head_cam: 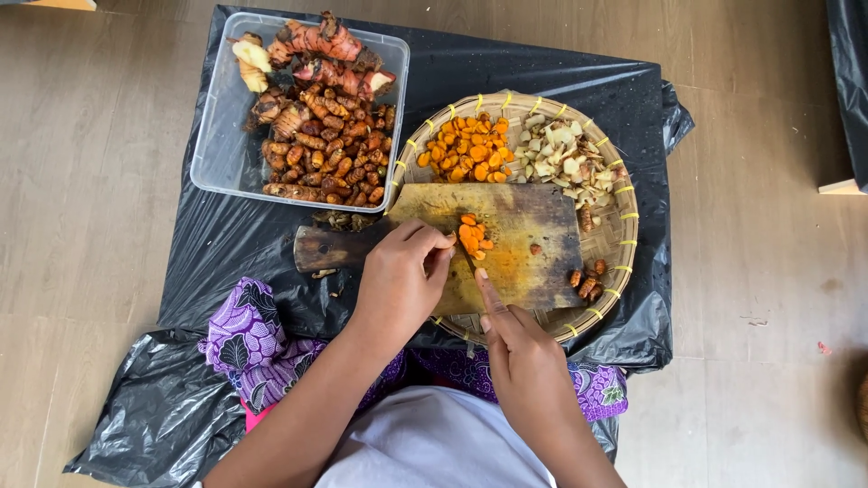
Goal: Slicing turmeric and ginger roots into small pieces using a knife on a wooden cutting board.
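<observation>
Head view: a wooden floor (108,181) carries black plastic sheet (542,77). My left hand (402,280) pinches turmeric on the cutting board (533,235); my right hand (524,361) is closed around a knife (465,257).

A clear plastic tub (221,136) of brown roots sits upper left on black plastic sheeting (561,77); pale chopped pieces (561,154), perhaps ginger, lie upper right of centre.

The left hand (402,276) is covering whatever root it is pinning to the cutting board (524,239), and the knife's blade (466,258) is showing only as a thin sliver, its handle lying buried in the right hand (524,361). The board is hiding much of the woven bamboo tray (624,217), while both forearms are running off the bottom edge.
</observation>
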